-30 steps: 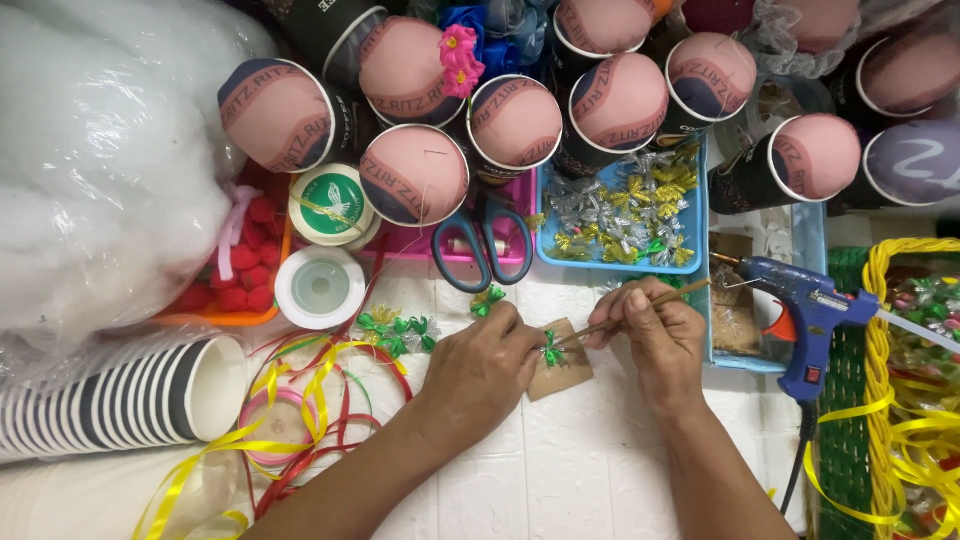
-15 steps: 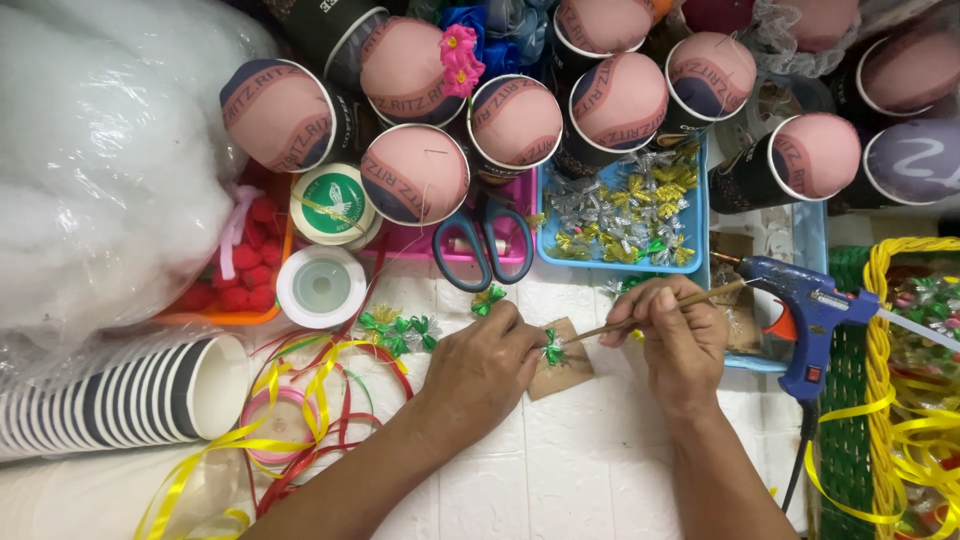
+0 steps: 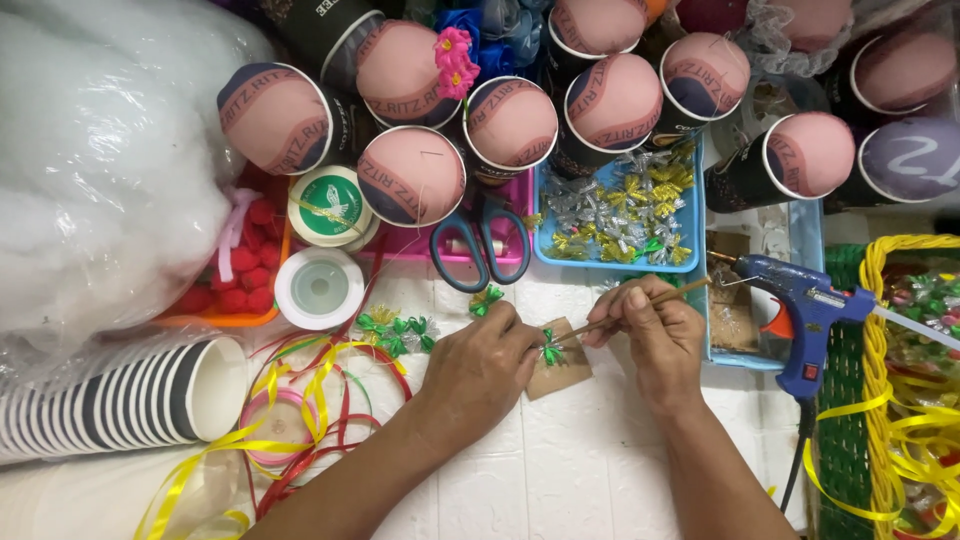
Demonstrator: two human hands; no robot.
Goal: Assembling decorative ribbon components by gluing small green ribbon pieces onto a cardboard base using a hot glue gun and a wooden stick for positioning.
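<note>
So the left hand (image 3: 480,370) is pinching a tiny green bow (image 3: 550,347) right at its fingertips, grip narrow and closed on it, holding it down against a small brown card piece (image 3: 562,368) lying on the white surface (image 3: 560,470); my guess is the card is there as a scrap pad so whatever gets dabbed on doesn't mess up the surface. The right hand (image 3: 650,335) has a thin wooden stick (image 3: 640,307) clamped between thumb and fingers, grip closed tight around it, and the stick slants down to the left so its tip meets the bow; held low and close like a pencil, probably for control on something that small.

The bow sits between the two hands, touching the left fingertips and right at the stick's tip, on top of the card.

Around them: a blue glue gun (image 3: 805,320) lies just right of the right hand, nozzle pointing toward the work, handy to reach; a blue tray (image 3: 690,240) of shiny foil bows is just above the hands; more green bows (image 3: 395,332) lie to the left of the left hand; scissors (image 3: 480,250) rest on a pink tray above; loose red and yellow ribbon (image 3: 300,420) curls at lower left beside a stack of paper cups (image 3: 120,400).
</note>
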